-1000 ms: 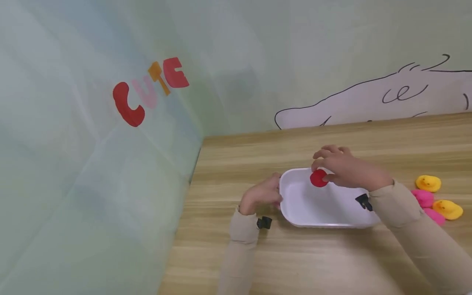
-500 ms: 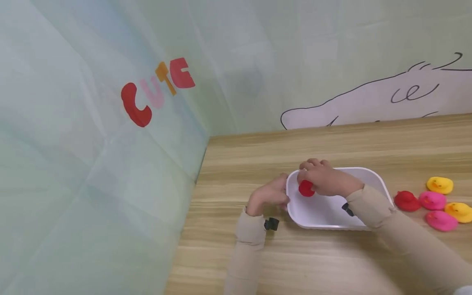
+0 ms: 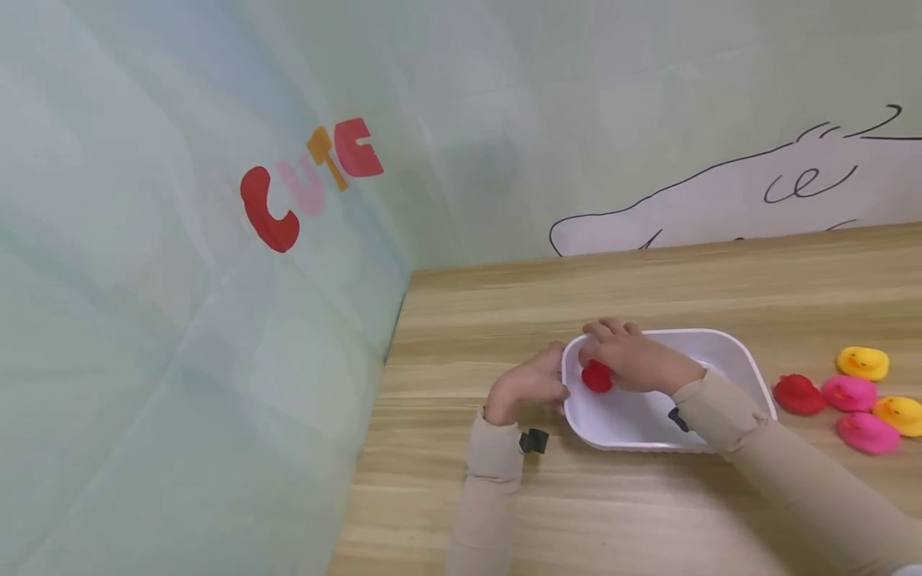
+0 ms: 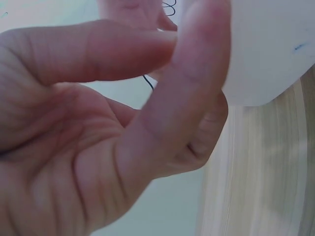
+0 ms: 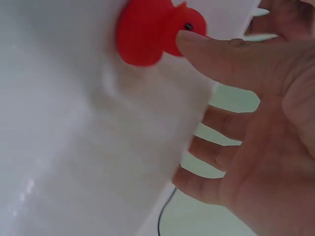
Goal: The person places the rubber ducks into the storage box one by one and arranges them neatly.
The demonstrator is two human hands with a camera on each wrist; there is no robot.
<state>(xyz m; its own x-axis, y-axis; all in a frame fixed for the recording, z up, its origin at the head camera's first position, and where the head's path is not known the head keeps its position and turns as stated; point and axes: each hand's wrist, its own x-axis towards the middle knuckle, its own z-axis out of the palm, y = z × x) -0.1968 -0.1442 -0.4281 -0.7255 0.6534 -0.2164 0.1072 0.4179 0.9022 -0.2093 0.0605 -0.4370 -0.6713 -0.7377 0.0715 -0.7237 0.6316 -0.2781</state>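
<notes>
White tray (image 3: pixel 627 420), gripped by left fingers (image 4: pixel 172 103), holds a red duck (image 3: pixel 596 377) pinched by right fingers (image 3: pixel 588 350)

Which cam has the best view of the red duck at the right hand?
Right wrist: the red duck is largest there, body, head and one eye visible, though the right hand partly overlaps it. Head: small red shape, partly hidden by that hand. Left wrist: not visible.
</notes>
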